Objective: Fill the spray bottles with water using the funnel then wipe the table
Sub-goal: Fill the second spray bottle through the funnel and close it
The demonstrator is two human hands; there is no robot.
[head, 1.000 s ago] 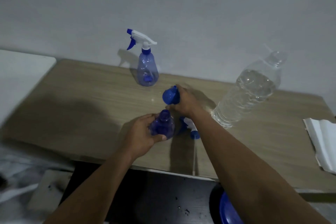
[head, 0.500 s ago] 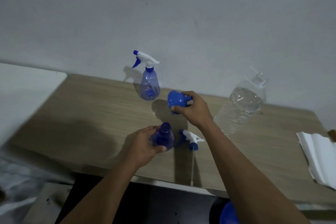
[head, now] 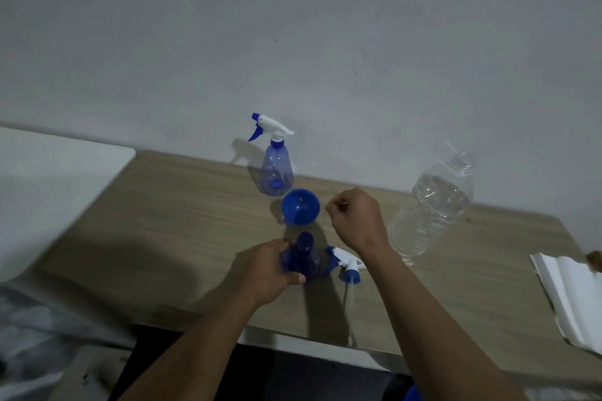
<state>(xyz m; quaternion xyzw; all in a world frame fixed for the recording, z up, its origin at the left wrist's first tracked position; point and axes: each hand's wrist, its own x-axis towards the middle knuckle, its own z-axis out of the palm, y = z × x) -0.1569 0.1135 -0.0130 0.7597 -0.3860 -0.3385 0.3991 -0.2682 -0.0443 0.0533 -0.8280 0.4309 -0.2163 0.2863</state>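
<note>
A blue spray bottle (head: 301,257) without its head stands near the front of the wooden table (head: 182,225), and my left hand (head: 272,272) grips its body. The blue funnel (head: 300,207) sits upright just over the bottle's open neck, its mouth facing up. My right hand (head: 356,221) hovers just right of the funnel with fingers curled, a small gap between them and the rim. The removed white and blue spray head (head: 347,265) lies beside the bottle, its tube reaching the table's front edge. A second spray bottle (head: 276,169) with its head on stands by the wall.
A large clear water bottle (head: 430,208), mostly full, stands at the right rear. Folded white paper towels (head: 573,296) lie at the table's right end. A white surface (head: 49,189) adjoins the table on the left. The wall runs close behind.
My right hand carried the funnel from the table to over the open bottle's neck and turned it mouth up, and its fingers have now come off the funnel. My left hand stayed on the bottle.
</note>
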